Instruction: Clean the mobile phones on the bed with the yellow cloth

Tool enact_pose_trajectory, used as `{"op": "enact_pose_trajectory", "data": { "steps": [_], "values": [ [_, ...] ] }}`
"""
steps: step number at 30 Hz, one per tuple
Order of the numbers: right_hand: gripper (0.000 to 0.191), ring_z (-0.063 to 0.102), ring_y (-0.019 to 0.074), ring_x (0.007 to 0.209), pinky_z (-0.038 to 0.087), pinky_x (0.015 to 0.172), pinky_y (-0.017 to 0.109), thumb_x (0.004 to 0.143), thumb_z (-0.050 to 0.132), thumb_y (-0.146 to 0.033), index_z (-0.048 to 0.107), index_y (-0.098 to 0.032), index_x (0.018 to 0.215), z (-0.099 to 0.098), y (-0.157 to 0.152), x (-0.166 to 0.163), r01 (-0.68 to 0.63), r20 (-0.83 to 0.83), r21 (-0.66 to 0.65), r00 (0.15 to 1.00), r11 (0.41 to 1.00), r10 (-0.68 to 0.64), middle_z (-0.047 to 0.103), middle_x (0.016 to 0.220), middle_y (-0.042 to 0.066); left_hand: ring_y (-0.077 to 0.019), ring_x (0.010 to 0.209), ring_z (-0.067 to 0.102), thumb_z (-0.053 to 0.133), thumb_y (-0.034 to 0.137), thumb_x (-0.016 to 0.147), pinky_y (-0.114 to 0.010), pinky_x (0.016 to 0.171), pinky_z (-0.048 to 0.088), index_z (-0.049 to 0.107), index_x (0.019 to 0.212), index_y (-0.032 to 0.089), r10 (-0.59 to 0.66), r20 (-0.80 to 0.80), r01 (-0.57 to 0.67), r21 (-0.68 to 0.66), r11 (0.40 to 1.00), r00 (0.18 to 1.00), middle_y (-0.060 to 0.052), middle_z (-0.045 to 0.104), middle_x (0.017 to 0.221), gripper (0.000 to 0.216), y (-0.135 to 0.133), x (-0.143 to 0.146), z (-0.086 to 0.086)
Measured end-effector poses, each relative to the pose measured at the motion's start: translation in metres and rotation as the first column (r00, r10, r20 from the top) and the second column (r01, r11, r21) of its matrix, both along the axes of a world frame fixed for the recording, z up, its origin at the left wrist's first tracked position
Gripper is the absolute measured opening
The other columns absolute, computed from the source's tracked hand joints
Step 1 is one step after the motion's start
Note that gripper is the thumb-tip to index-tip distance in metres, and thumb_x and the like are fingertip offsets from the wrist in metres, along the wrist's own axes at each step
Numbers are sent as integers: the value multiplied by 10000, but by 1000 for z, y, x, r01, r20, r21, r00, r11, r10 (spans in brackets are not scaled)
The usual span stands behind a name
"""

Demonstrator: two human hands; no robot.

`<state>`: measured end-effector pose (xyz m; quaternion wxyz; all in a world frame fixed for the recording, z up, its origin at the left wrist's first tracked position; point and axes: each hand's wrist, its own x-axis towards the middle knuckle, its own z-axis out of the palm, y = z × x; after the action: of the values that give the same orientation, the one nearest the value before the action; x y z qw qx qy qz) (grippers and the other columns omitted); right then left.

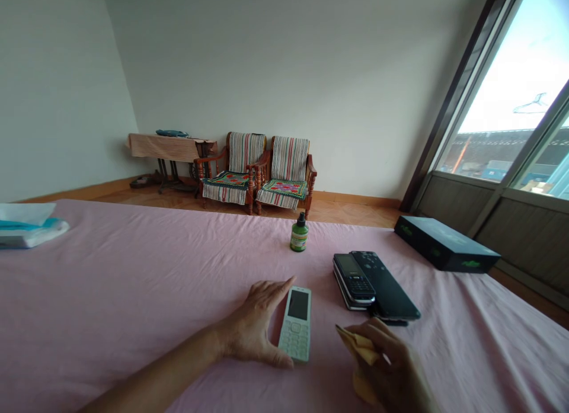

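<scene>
A white keypad phone point(296, 324) lies face up on the pink tablecloth point(133, 294). My left hand point(255, 327) rests beside it, thumb and fingers touching its left edge and lower corner. My right hand point(391, 365) is closed around a folded yellow cloth point(362, 351), just right of the phone. A small green bottle with a black cap point(299, 233) stands upright behind the phone.
Two dark phones and a black slab-like device point(373, 282) lie stacked to the right. A black box point(447, 244) sits at the table's far right edge. A tissue pack point(26, 226) is at the far left. Two wooden chairs point(255, 173) stand by the back wall.
</scene>
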<state>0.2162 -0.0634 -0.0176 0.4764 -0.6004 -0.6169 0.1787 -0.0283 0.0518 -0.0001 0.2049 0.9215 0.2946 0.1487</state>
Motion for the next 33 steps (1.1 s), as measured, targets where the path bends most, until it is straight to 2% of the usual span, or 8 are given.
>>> {"op": "enact_pose_trajectory", "data": {
  "steps": [2,4,7,9,12,18,26,33],
  "values": [
    [203,593,163,676,458,551,212,763,529,-207,705,-212,865,13,6,-8,-59,121,22,991,998,56,611,786,42,-375,1321,299,766,580,556,-558,1073,194,157,1465,171,26,18,-26,-3,1000,999,-186,338,1458,1169,-4,1,-1],
    [349,585,159,708,459,605,228,716,467,-76,694,-218,939,29,17,-16,-90,298,49,952,995,71,610,837,47,-373,1285,341,780,566,548,-556,1061,208,192,1453,181,48,53,-48,-3,999,997,-176,379,1428,1146,-9,1,1],
    [358,569,185,777,456,712,281,751,440,-48,684,-197,966,45,43,-29,-142,507,157,861,977,44,604,855,67,-324,1113,489,827,491,520,-501,988,322,429,1304,214,55,114,-56,9,998,992,-105,555,1220,922,-18,2,7],
    [321,552,190,777,441,733,298,794,429,-47,683,-187,933,47,61,-35,-164,592,195,806,967,17,597,830,67,-268,957,547,852,404,509,-422,890,406,570,1068,204,58,137,-60,11,998,989,-53,606,1019,658,-24,2,11],
    [266,532,188,760,412,705,289,817,454,-38,676,-183,835,38,81,-39,-155,666,146,746,977,19,586,790,54,-230,877,550,858,322,520,-349,804,445,593,916,185,30,156,-37,44,998,987,-41,596,936,496,-33,2,13],
    [310,514,163,756,374,671,258,771,458,37,671,-187,791,18,81,-40,-191,608,-15,778,981,160,564,791,30,-194,892,571,769,213,719,-290,800,464,597,886,188,-32,104,24,79,997,994,-26,602,946,242,-49,6,8],
    [243,519,162,770,365,648,257,750,534,25,646,-191,763,12,43,-47,-280,477,-69,834,958,278,583,823,20,-213,955,554,714,247,799,-318,831,480,582,934,215,-6,105,-3,90,996,994,-20,601,1016,192,-55,11,9],
    [319,514,152,724,381,636,247,769,439,42,674,-172,745,17,77,-39,-221,470,-26,858,975,207,544,754,28,-219,972,542,759,219,754,-336,870,468,584,927,203,15,79,-20,62,998,997,-21,601,1012,246,-53,10,7]
  ]
}}
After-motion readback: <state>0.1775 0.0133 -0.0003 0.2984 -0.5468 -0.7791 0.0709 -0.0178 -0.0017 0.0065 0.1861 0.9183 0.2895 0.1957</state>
